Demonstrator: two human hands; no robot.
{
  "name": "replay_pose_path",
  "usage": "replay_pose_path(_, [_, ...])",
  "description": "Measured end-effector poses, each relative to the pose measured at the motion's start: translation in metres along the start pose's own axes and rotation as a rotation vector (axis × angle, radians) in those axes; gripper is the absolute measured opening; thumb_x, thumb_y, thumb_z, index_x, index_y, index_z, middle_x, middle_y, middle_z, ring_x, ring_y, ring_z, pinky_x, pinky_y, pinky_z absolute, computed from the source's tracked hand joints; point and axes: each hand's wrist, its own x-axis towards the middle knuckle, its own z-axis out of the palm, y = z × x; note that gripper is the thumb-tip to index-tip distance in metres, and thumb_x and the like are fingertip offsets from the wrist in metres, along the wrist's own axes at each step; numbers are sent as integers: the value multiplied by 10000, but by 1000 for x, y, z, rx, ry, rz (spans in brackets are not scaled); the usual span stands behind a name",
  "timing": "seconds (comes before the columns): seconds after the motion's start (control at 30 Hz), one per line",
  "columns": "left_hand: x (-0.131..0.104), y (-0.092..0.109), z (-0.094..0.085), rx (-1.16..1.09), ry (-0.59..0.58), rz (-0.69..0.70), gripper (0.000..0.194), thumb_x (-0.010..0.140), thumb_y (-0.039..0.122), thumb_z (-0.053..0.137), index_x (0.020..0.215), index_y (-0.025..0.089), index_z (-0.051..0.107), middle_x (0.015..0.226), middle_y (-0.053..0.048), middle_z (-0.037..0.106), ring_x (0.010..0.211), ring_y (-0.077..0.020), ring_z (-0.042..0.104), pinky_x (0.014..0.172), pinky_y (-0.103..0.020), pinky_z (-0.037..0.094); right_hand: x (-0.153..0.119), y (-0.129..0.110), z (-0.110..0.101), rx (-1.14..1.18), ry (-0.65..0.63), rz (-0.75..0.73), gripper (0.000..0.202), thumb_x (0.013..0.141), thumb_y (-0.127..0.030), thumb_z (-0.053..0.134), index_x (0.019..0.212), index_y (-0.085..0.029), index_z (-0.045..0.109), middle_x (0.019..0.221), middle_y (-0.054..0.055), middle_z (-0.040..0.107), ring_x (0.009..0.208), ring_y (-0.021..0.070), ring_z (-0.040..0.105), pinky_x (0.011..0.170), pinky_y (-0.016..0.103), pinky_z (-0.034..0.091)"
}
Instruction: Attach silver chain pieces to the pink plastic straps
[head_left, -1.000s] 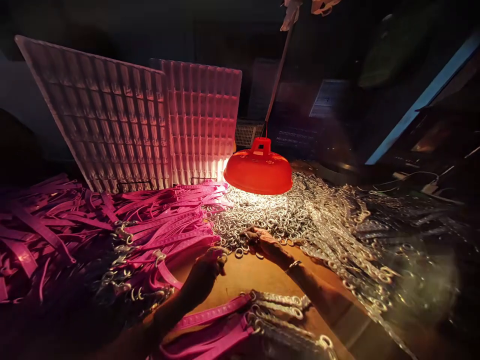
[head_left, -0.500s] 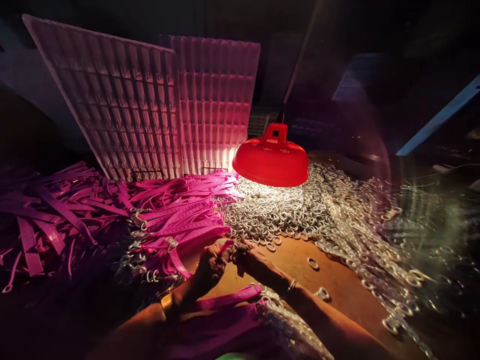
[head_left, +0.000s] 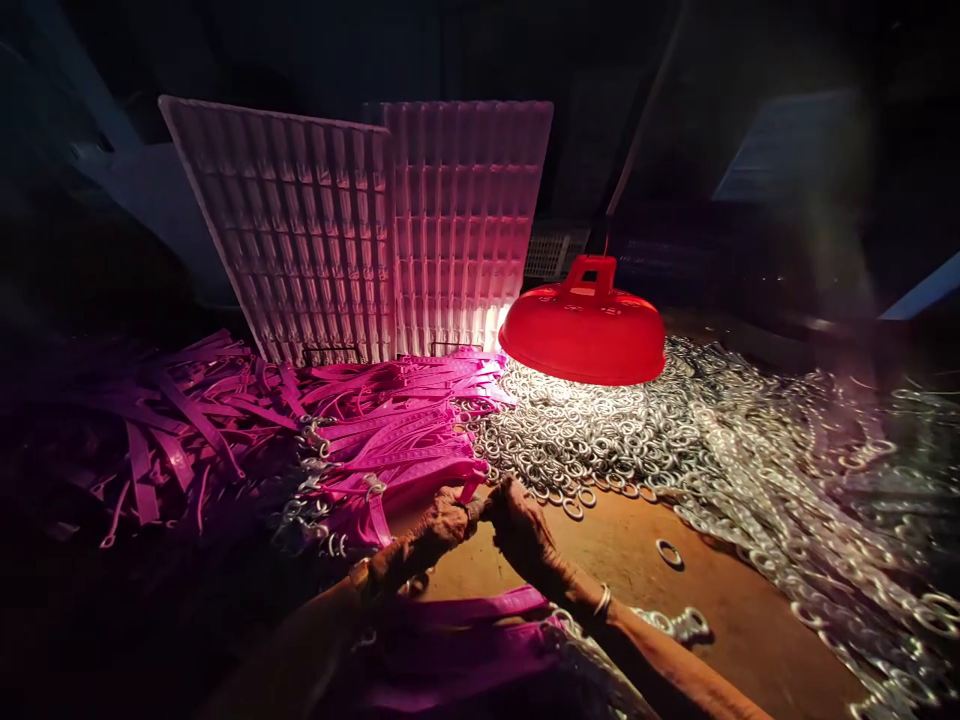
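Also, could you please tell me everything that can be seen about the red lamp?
The red lamp has a wide, smooth dome that looks like plastic, with small cut-outs near its top and a narrower raised neck with an opening. It is lit: bright light falls from beneath onto the heap of metal rings, while the bulb is hidden. It hangs mouth downward from a thin cord, to the right of the ribbed panels in the picture. Only the cord visibly touches it.

I can't make out a single word from here: the pale panel (head_left: 787,145) at the back right is blurred, and the faint marks on the dark surface (head_left: 675,252) behind the red lamp (head_left: 582,335) are too dim to read.
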Motion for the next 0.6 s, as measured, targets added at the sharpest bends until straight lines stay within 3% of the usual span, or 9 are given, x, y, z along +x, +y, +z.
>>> replay_pose_path(0.1, [-5,-6,-9,-133,-126,-158,300,671,456,528,615,167,468,502,47,372,406,-47,267,413,-222,234,-6,1,5,-102,-21,-158,162,677,-64,456,775,-193,450,713,37,512,609,139,430,558,260,370])
replay_pose_path(0.17, [-7,-8,-8,-246,-143,-227,281,661,417,588,672,144,522,534,21,472,428,-60,384,443,-215,312,-7,-1,5,-53,-21,-165,99,727,-101,465,756,-196,468,705,31,496,628,142,427,580,265,380])
replay_pose_path(0.27, [-1,-12,1,-462,6,-137,337,623,387,693,807,130,574,674,-24,589,604,-118,551,582,-239,429,6,-6,-9,232,21,63,90,832,-260,476,766,-201,488,742,27,503,650,132,457,584,251,408])
replay_pose_path(0.33, [5,-14,7,-578,115,-68,389,606,436,708,810,141,558,674,-8,571,594,-118,538,589,-253,438,22,-9,-26,575,48,253,195,819,-397,530,812,-206,487,815,28,527,675,127,502,579,246,434])
replay_pose_path(0.43, [13,-16,10,-658,189,-33,465,603,568,651,772,163,495,633,22,500,505,-88,452,522,-256,409,44,-11,-52,977,69,382,325,728,-478,633,824,-218,464,809,-2,545,635,117,545,577,261,465])
replay_pose_path(0.5, [16,-15,10,-686,183,-58,474,603,568,649,793,168,480,630,33,468,491,-76,425,504,-250,391,50,-12,-60,995,64,401,353,690,-468,678,816,-219,461,721,-37,526,526,87,504,511,237,443])
replay_pose_path(0.6, [17,-11,9,-729,144,-107,427,603,460,691,833,164,487,626,44,448,497,-69,428,522,-245,397,44,-13,-52,798,5,365,318,720,-448,661,810,-209,472,600,-68,451,431,54,371,410,189,335])
